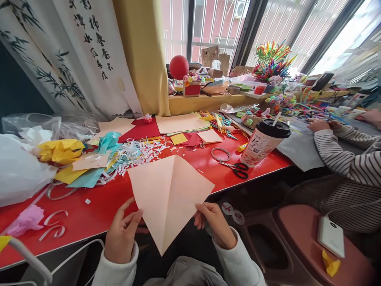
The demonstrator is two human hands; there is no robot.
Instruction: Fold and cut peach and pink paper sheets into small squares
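A square sheet of peach paper (174,194) with a crease down its middle is held corner-down over the table's front edge. My left hand (123,230) pinches its lower left edge between thumb and fingers. On the opposite edge, the thumb and fingers of my right hand (216,222) grip the same sheet. Past the paper to the right, black-handled scissors (238,170) lie by a metal ring (220,154). A pile of white and teal paper shreds (139,153) lies just behind the sheet.
A lidded drink cup (262,145) with a straw stands near the front edge of the red table (113,212). Crumpled tissue paper (61,151) and a white plastic bag (20,171) fill the left side. At right, a person in a striped sleeve (342,149) works beside a stool (297,230).
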